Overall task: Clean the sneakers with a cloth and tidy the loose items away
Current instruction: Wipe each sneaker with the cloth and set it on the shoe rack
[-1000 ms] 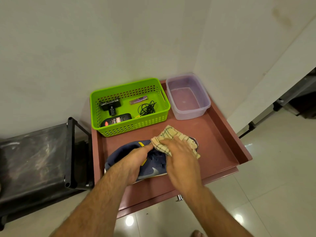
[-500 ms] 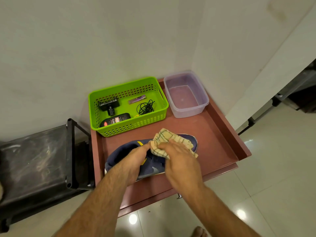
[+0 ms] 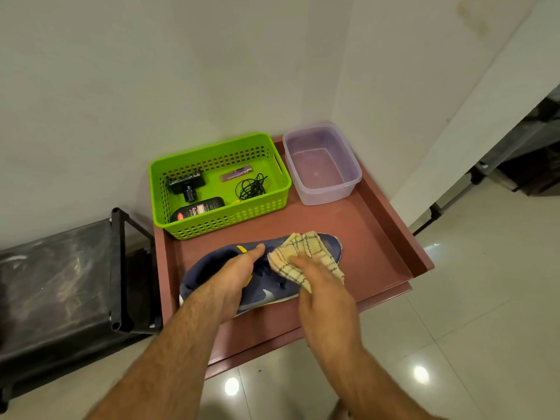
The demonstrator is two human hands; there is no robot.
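A navy sneaker (image 3: pixel 266 291) with a grey swoosh and yellow trim lies on its side on the reddish-brown tray table (image 3: pixel 372 247), toe to the right. My left hand (image 3: pixel 233 277) grips its upper near the collar and holds it down. My right hand (image 3: pixel 321 286) presses a beige checked cloth (image 3: pixel 306 256) against the toe end of the sneaker. Only one sneaker is in view.
A green plastic basket (image 3: pixel 272 165) at the back of the tray holds a black bottle (image 3: pixel 197 211), a black brush (image 3: pixel 186 183), a coiled black lace (image 3: pixel 250 187) and a purple tube (image 3: pixel 235 174). A clear plastic tub (image 3: pixel 348 180) stands to its right. A black rack (image 3: pixel 60 277) stands left.
My right hand has slid the cloth a little along the sneaker toward the toe. My left hand stays on the shoe. The view has shifted slightly.
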